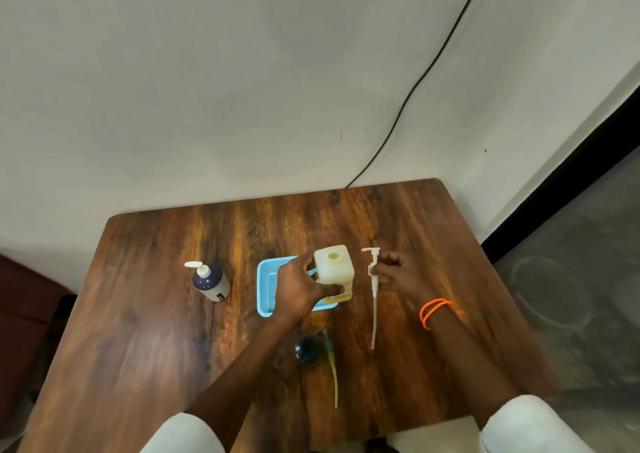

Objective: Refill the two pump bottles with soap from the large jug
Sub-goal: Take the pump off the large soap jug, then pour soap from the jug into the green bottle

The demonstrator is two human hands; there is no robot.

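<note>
A cream square bottle with an open round neck stands at the right end of a light blue tray. My left hand grips its lower left side. My right hand holds a white pump head just right of the bottle, its long dip tube hanging down toward me. A dark blue pump bottle with a white pump stands to the left of the tray. A dark pump head with a yellow tube lies on the table near me. No large jug is in view.
The brown wooden table meets a pale wall at its far edge. A black cable runs down the wall to the table's back edge. Grey floor lies to the right, and a dark red seat sits at the left.
</note>
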